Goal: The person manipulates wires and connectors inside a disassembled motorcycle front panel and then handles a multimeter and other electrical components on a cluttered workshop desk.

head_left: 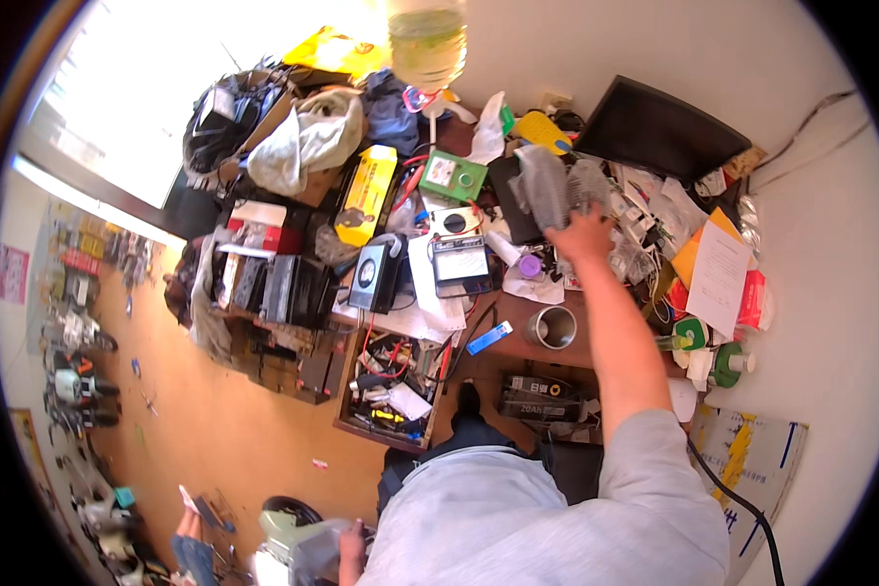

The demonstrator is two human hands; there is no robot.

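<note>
On the right part of the cluttered desk, my right hand [584, 237] is closed on crumpled grey translucent wrapping [540, 186] that looks like bubble wrap. My right arm stretches forward over the desk edge. Beneath the wrapping lies a flat black case [510, 200], partly covered. A purple-capped roll [529, 267] and a steel cup [554, 327] are left of my forearm. Low at the left of my body, my left hand [353, 540] is beside a pale green scooter [298, 537]; its fingers are small and partly hidden, so their grip is unclear.
A dark monitor [664, 127] stands at the back right, near papers and cables. Meters, including a black analog one [461, 264], fill the desk's middle. An open drawer [391, 391] full of tools juts out toward me. Another person's legs [193, 547] show at lower left.
</note>
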